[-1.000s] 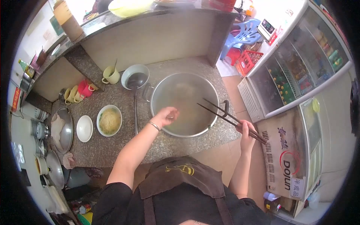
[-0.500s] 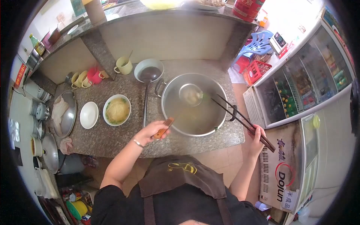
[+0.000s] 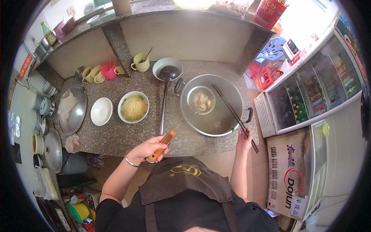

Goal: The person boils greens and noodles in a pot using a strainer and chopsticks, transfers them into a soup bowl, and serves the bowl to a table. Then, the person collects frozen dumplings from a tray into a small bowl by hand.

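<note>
Two tools held. Left hand (image 3: 151,148): fingers wrapped round strainer (image 3: 193,108) handle (image 3: 169,138), pale chunks (image 3: 201,101) within pot's (image 3: 232,87) far-left rim, likely so drips land inside. Right hand (image 3: 244,140): fingers grasp chopsticks (image 3: 230,110) toward near end, probably for reach.

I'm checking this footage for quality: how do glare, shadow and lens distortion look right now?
Head view: white glare washes out the background around the blue chair; low shelving at lower left is dim; fisheye distortion bows the ledge, with black corners; the left hand, right hand and chopsticks read clearly.
</note>
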`<state>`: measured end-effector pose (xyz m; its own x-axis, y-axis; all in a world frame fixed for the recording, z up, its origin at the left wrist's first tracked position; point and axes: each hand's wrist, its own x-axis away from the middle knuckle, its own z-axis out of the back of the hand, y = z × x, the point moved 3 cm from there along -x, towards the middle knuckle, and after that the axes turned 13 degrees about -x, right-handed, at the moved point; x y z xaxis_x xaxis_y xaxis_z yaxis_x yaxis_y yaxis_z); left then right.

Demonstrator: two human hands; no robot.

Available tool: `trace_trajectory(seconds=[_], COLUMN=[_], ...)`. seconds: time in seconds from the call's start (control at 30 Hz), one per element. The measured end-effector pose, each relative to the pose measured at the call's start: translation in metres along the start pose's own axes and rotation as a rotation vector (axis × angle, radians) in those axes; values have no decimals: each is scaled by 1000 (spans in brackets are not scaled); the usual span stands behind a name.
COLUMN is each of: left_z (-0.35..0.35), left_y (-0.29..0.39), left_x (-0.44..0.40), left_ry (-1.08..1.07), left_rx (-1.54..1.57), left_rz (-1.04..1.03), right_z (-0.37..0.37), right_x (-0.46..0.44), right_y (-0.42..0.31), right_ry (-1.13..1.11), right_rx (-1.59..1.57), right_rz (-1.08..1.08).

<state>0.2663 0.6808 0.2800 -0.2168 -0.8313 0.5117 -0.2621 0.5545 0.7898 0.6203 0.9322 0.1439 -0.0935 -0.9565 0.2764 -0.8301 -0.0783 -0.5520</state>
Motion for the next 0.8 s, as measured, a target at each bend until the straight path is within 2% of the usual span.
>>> trace_trajectory(seconds=[0.2, 0.27, 0.3, 0.4, 0.53, 0.7, 0.77, 0.8], left_z=[14, 25, 37, 27, 44, 47, 52, 56], left_y=[-9, -23, -36, -26, -37, -29, -24, -23], left_x=[-6, -20, -35, -29, -28, -26, -19, -19], left_ry=[35, 24, -6, 9, -29, 31, -46, -45], left_rx=[-62, -1, 43, -85, -5, -72, 19, 20], left_rz=[30, 42, 15, 38, -4, 77, -77, -67], right_z=[-36, -37, -30, -23, -23, -45, -55, -59], right_x=[29, 38, 39, 50, 65, 80, 81, 81], right_y=[-26, -26, -22, -16, -14, -10, -3, 2], right_ry=[-95, -29, -71, 25, 40, 37, -5, 4], right_rx=[-73, -45, -28, -19, 11, 69, 46, 47], right_rz=[74, 95, 116, 145, 194, 236, 243, 239])
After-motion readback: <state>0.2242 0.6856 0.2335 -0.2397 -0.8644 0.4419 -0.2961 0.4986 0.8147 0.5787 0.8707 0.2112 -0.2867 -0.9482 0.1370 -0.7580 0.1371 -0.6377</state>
